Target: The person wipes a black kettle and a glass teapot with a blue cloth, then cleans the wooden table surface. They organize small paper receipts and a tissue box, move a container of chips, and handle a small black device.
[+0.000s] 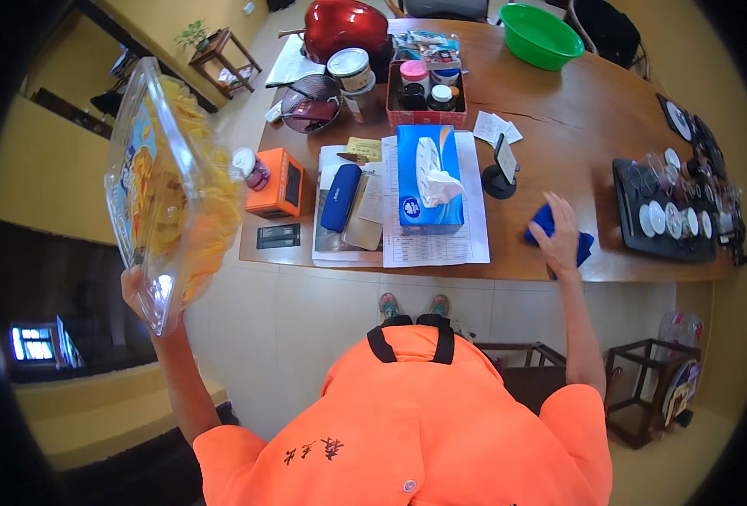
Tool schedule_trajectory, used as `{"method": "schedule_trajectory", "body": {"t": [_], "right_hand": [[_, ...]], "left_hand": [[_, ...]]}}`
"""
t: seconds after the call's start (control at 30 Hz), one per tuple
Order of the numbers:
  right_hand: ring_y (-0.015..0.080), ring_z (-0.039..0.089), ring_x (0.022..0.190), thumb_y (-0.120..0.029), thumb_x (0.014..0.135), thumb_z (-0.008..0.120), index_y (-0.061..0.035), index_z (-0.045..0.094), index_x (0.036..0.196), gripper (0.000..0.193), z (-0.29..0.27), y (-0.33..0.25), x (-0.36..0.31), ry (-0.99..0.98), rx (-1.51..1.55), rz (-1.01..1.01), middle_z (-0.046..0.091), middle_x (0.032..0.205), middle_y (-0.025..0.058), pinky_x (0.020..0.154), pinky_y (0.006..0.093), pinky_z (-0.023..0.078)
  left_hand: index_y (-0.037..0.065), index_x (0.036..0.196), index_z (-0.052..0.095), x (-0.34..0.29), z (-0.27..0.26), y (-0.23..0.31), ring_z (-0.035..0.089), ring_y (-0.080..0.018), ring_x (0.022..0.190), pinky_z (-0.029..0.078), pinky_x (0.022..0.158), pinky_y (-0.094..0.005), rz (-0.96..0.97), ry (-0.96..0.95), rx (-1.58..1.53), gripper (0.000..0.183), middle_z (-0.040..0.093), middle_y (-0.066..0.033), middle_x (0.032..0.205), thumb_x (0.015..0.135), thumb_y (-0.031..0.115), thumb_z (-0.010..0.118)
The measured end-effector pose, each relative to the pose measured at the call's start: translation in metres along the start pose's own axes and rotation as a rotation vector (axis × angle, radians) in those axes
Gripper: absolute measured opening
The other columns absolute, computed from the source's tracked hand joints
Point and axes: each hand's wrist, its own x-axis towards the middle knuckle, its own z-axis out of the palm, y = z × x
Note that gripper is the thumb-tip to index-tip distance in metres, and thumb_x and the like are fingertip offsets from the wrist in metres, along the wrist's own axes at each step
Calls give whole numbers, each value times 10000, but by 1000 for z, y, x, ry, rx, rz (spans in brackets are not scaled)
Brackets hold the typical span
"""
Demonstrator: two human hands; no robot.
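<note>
The fingers point(560, 211) of the right hand point(564, 240) lie loosely spread over a crumpled blue cloth point(585, 244), right of the tissue box point(412, 181) and close to the table's point(559, 126) near edge; whether their tips pinch any of it cannot be told. The left hand's point(137, 295) fingers are bent around the lower end of a clear tub point(171, 194), partly hidden by it. The tub, filled with yellow pieces, is held up and tilted, well apart from the tissue box on its left.

Papers point(441, 250) lie under the tissue box. Just left of it is a blue case point(341, 198), and farther left an orange box point(275, 183). A red box point(400, 119) of jars sits just beyond it. A small black stand point(500, 180) is just to its right. Farther right, past the cloth, is a black tray point(643, 240) with cups; beyond and to the right, a green basin point(542, 42).
</note>
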Motion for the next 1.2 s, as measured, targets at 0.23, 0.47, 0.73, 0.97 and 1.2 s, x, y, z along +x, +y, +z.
{"method": "schedule_trajectory", "body": {"t": [0.23,0.47,0.73,0.97,1.2], "right_hand": [[304,411,1258,-351,709,790,-295,516,1369,716,24,70,-34,-284,-355,89,447,1414,13,941,504,334],[313,445,1117,-379,738,755,-292,635,1233,517,70,25,-30,-149,-342,-6,487,1302,68,845,475,372],[288,453,1193,-205,690,743,-268,645,1201,524,65,8,-64,-192,-250,-217,446,1448,55,958,467,328],[359,442,1194,-248,872,650,-265,551,1305,444,84,50,-39,-58,-650,355,378,1483,46,908,504,444],[450,428,1183,-41,831,642,-122,522,1331,520,119,-88,-132,-116,-540,385,348,1462,190,959,518,420]], "left_hand": [[59,1044,582,-73,-52,-11,616,-191,929,520,839,-348,371,363,512,326,627,-102,1008,849,318,548],[99,1149,477,-67,-1,-29,554,-153,923,492,786,-342,211,234,389,241,565,-58,1010,952,236,495],[74,1073,523,-21,52,-39,594,-122,785,521,661,-278,168,208,382,252,599,-66,935,969,297,466],[5,1193,516,25,30,0,634,-234,919,535,738,-346,-89,-31,88,465,618,-156,1110,860,328,528],[73,971,573,68,-89,50,614,-194,638,523,651,-346,-111,60,-75,238,639,-84,841,854,274,526]]}}
